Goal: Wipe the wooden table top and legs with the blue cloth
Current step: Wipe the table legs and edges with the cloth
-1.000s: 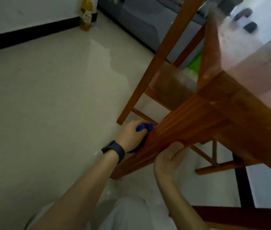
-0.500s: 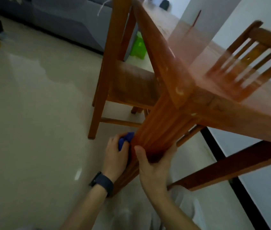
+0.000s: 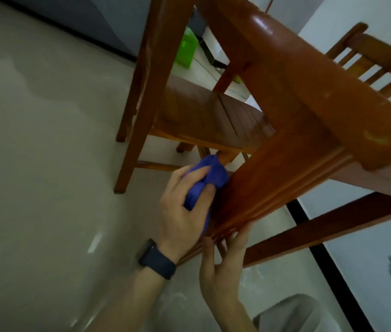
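Left hand (image 3: 180,215) grips blue cloth (image 3: 213,174) against table leg (image 3: 280,178); right hand (image 3: 223,267), fingers straight, apparently touching it.

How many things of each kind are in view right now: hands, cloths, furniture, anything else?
Hands: 2, left hand gripping the cloth, right hand touching the table leg
Blue cloth: 1
Wooden table: 1
Wooden chairs: 2, near chair, far chair
Wristwatch: 1
Green container: 1
Total: 8
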